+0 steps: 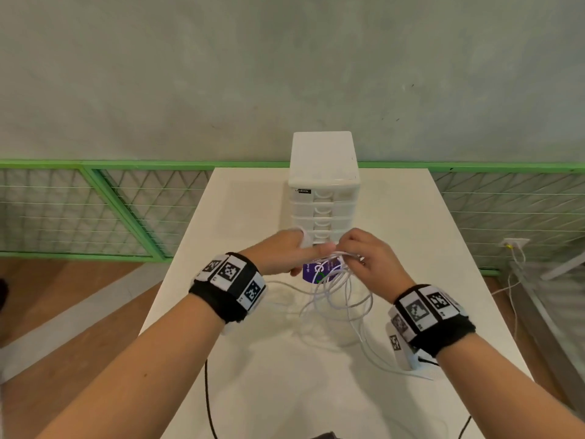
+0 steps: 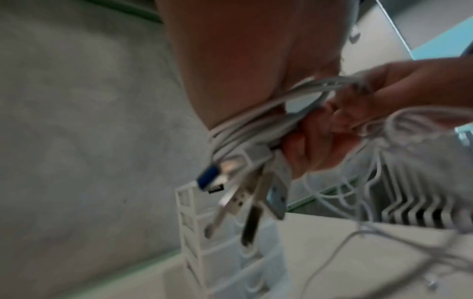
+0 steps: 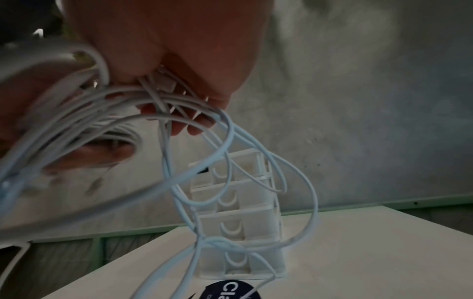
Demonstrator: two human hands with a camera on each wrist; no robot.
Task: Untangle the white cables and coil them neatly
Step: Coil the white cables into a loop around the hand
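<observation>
A tangle of thin white cables (image 1: 335, 296) hangs in loops above the white table (image 1: 253, 359). My left hand (image 1: 294, 253) grips a bundle of cable ends; in the left wrist view the cables (image 2: 245, 129) pass through the fist and several USB plugs (image 2: 245, 194) stick out below it. My right hand (image 1: 364, 255) pinches the strands just right of the left hand. In the right wrist view the cable loops (image 3: 204, 161) droop from the right hand's fingers (image 3: 176, 125) toward the table.
A white drawer tower (image 1: 323, 191) stands at the table's far end, right behind the hands. A round purple label (image 1: 319, 270) lies under the cables. Green mesh fencing (image 1: 95, 210) and a grey wall are behind. A black cord (image 1: 209, 403) hangs off the near edge.
</observation>
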